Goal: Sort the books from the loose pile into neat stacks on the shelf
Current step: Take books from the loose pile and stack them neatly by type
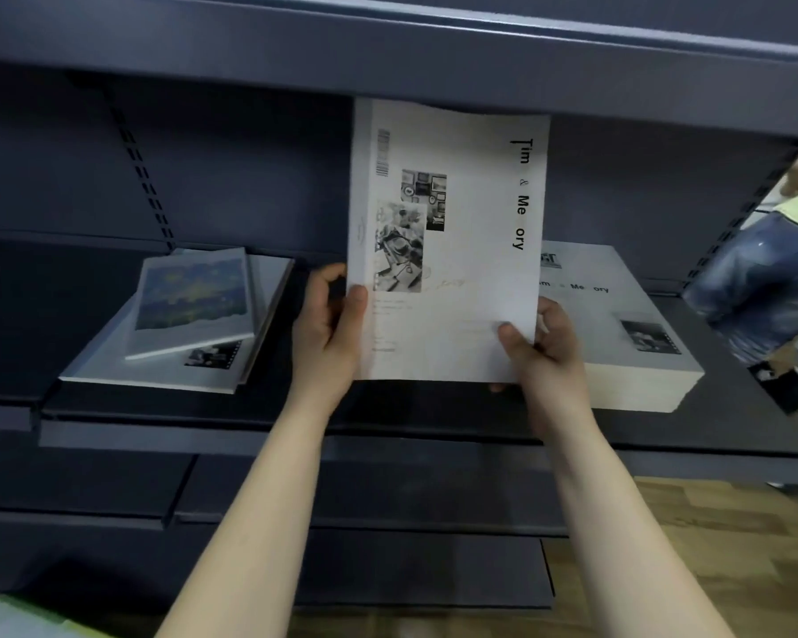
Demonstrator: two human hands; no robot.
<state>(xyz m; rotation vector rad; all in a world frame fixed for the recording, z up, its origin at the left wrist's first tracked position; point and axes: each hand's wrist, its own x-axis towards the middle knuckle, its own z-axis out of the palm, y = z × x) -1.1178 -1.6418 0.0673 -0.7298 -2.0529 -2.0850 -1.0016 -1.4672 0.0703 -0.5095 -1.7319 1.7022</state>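
Both of my hands grip one white paperback point(452, 250). My left hand point(328, 324) clamps its lower left edge, thumb on the cover and fingers curled behind. My right hand point(544, 347) pinches the lower right corner the same way. I hold the book upright with the cover facing me, at 12 o'clock from my wrists, and its top edge is hidden by the upper shelf board point(388, 62). At 3 o'clock from it, a thick white stack point(627, 352), topped by a cover with matching lettering, lies flat on the dark shelf point(388, 407). At 9 o'clock, a smaller book point(194, 301) with a painted cover lies askew on a larger white book point(157, 375). Far out at 3 o'clock stands another person point(756, 278) in jeans.
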